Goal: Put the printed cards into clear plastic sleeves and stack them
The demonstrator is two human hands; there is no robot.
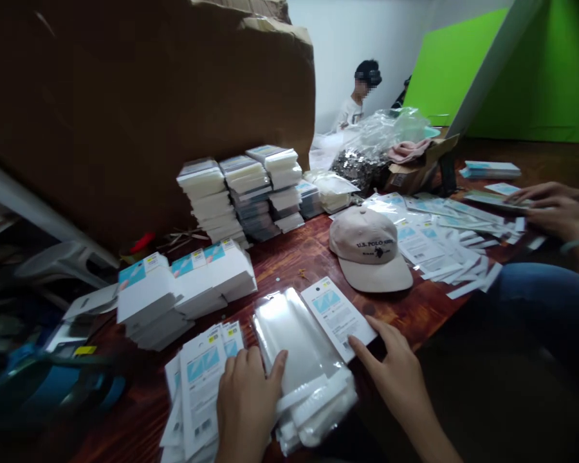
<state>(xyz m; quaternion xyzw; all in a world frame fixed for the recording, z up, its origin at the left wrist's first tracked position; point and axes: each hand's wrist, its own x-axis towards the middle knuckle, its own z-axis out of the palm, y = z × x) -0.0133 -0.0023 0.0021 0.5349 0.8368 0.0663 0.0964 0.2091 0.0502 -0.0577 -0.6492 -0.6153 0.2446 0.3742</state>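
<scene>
My right hand (pixel 396 370) grips the lower right corner of a white and blue printed card (pixel 336 315), its thumb on the card's face. This card lies against the right side of a stack of clear plastic bags (pixel 292 334), whose white-edged flaps face me. My left hand (pixel 251 399) rests at the stack's left side, thumb apart from the fingers, holding nothing that I can see. Its thumb touches the bags. Beside its fingers is a loose pile of filled card packs (pixel 200 376), partly covered by the hand.
Behind stand blocks of cards (pixel 147 289) and tall stacks of packs (pixel 205 199). A beige cap (pixel 367 247) lies right of centre. Farther right are scattered packs (pixel 429 247) and another person's hands (pixel 554 206) holding a pack. A cardboard sheet (pixel 149 96) rises behind the table.
</scene>
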